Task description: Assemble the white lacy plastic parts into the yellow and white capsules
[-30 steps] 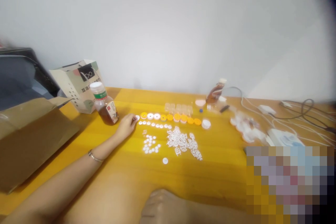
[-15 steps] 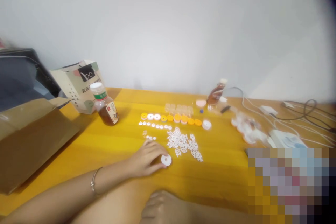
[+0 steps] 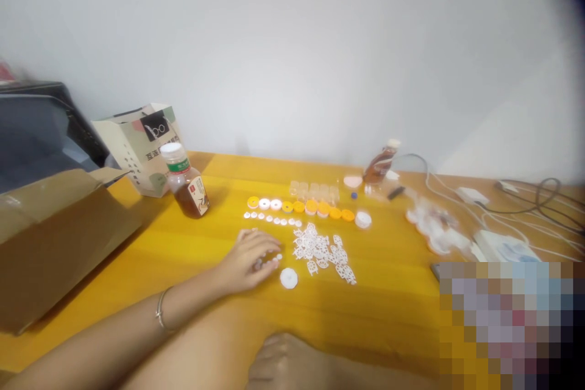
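Observation:
My left hand [image 3: 251, 261] rests on the table with its fingers curved and its thumb apart. Several small white pieces [image 3: 269, 261] lie on the wood inside the curve of the thumb and fingers. Just right of the thumb is a white scalloped disc [image 3: 289, 278], its middle white all over. Beyond it spreads a pile of white openwork plastic pieces [image 3: 315, 247]. My right hand [image 3: 280, 358] is curled into a fist at the near edge, and its inner side is hidden.
Behind lie a row of small white caps [image 3: 276, 220], a row of orange and white rings [image 3: 311, 207] and clear cups [image 3: 315, 190]. A drink bottle [image 3: 189, 192] and cardboard box [image 3: 68, 237] stand left. Another bottle [image 3: 382, 161] and cables [image 3: 516, 213] are at right.
My left hand has let go of the white disc and moved left. The disc's centre hole now looks filled with white. The small pieces have come nearer, under my fingers. My right hand stays put.

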